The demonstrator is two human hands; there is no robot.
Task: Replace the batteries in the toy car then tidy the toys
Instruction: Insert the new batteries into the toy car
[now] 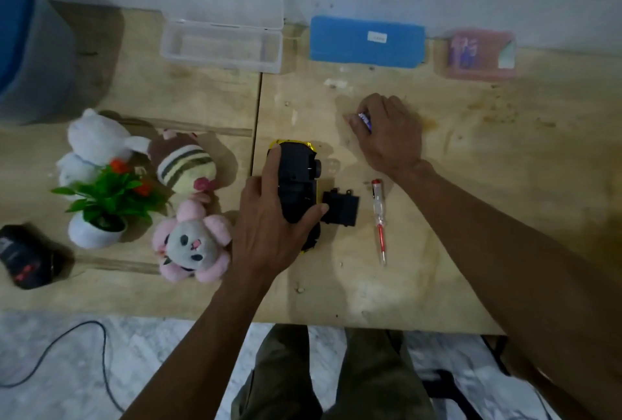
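Observation:
A yellow toy car lies upside down on the wooden table, its black underside facing up. My left hand grips it from the left side. Its black battery cover lies loose on the table just right of the car. My right hand rests on the table beyond the car, fingers closed around a blue-and-white battery. A red-handled screwdriver lies right of the cover. Three plush toys sit at left: a white one, a brown striped one and a pink flower panda.
An open clear plastic box, a blue case and a pink box of batteries line the wall. A small potted plant and a black mouse are at left. A blue bin stands far left.

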